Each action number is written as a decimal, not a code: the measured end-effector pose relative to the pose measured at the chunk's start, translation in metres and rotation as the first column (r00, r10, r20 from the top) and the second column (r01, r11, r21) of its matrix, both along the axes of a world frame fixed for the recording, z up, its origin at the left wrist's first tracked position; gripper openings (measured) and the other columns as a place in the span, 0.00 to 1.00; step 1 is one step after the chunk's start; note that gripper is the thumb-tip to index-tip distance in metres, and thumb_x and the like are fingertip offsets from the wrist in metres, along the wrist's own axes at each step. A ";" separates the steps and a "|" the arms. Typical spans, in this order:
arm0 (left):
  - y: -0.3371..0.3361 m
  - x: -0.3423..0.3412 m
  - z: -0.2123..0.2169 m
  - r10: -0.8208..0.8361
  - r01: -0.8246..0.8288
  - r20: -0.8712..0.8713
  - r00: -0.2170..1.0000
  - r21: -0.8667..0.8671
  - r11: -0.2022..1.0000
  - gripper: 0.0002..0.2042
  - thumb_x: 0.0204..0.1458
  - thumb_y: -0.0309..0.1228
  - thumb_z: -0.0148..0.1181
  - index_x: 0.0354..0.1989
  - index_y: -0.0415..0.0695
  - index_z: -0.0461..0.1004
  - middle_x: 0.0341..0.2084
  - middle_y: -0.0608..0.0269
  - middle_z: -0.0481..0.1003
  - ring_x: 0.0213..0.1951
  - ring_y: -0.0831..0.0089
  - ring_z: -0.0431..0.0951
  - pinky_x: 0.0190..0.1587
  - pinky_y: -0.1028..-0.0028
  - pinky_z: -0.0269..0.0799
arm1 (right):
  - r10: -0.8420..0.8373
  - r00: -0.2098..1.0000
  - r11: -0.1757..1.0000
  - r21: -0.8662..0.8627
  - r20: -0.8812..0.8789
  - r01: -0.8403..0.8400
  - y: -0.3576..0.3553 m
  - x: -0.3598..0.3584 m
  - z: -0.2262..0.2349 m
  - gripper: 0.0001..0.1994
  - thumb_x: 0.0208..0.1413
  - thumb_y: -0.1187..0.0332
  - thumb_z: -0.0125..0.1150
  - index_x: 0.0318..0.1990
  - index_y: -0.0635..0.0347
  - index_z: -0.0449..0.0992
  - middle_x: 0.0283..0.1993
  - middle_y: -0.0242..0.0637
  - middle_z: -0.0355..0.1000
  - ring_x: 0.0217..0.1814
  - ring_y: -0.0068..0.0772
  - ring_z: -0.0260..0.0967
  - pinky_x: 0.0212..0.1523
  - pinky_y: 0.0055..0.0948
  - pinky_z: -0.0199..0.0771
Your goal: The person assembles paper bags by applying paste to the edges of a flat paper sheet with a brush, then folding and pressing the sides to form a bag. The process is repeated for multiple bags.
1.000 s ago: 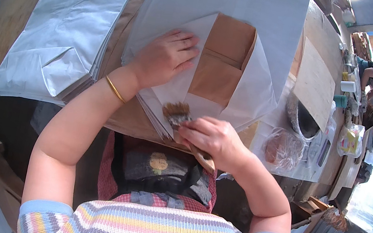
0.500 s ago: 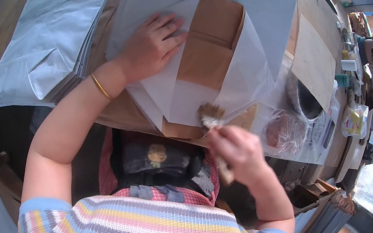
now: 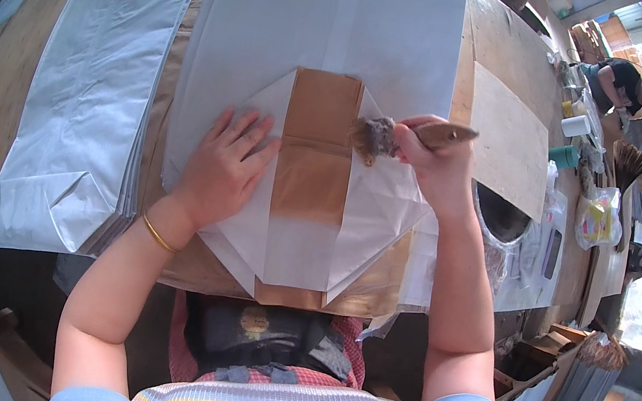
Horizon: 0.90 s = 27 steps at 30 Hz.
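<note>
A white paper sack lies on a pile of similar sacks, its near end folded out into an angular shape. A brown paper panel runs down the middle of that end. My left hand rests open on the left flap, fingers spread, tips close to the brown panel. In my right hand is a brush with a wooden handle, fingers closed around it. Its worn brown bristles are at the right edge of the brown panel, over the right flap; I cannot tell whether they touch.
A stack of white sacks lies at left. To the right, a flat board partly covers a dark open container. Beyond are a green cup and a plastic bag. Another person bends over farther right.
My right hand has carried the brush away from the sack's near edge, up to the right side of the brown panel. My left hand stays flat on the left flap. The view has shifted.
</note>
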<state>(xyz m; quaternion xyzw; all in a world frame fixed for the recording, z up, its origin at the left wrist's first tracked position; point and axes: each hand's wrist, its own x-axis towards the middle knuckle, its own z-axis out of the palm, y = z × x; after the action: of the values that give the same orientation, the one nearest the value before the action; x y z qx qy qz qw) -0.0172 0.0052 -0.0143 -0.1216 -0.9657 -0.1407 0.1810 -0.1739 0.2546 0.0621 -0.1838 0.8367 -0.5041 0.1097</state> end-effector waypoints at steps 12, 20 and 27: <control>-0.003 0.010 0.007 0.059 -0.058 0.000 0.998 0.172 0.983 0.19 0.47 0.30 0.63 0.47 0.37 0.71 0.47 0.47 0.71 0.56 0.48 0.68 0.64 0.47 0.58 | 0.231 0.840 0.936 -0.124 -0.491 -0.330 -0.058 0.026 0.004 0.10 0.49 0.75 0.64 0.40 0.63 0.79 0.34 0.42 0.76 0.36 0.38 0.75 0.37 0.30 0.75; -0.004 0.011 0.002 0.080 -0.049 -0.142 0.987 0.207 0.977 0.18 0.44 0.31 0.66 0.42 0.35 0.69 0.42 0.46 0.69 0.52 0.47 0.69 0.58 0.52 0.65 | 0.504 0.756 0.831 -0.004 -0.417 -0.556 -0.077 0.049 -0.005 0.12 0.45 0.78 0.67 0.40 0.63 0.78 0.38 0.40 0.77 0.39 0.41 0.76 0.41 0.33 0.77; -0.002 0.010 0.007 0.070 -0.047 -0.079 0.994 0.263 0.964 0.16 0.44 0.31 0.66 0.38 0.36 0.69 0.38 0.47 0.67 0.46 0.46 0.69 0.50 0.55 0.68 | 0.102 0.992 0.970 -0.215 -0.071 -0.115 -0.114 0.036 -0.016 0.05 0.51 0.74 0.64 0.28 0.68 0.79 0.32 0.39 0.79 0.28 0.31 0.75 0.30 0.29 0.74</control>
<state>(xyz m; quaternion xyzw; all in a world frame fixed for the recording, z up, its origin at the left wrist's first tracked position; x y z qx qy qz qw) -0.0073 0.0031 -0.0071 -0.0743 -0.9331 -0.2558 0.2415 -0.1380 0.1409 0.0459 -0.2551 0.7677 -0.5807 0.0915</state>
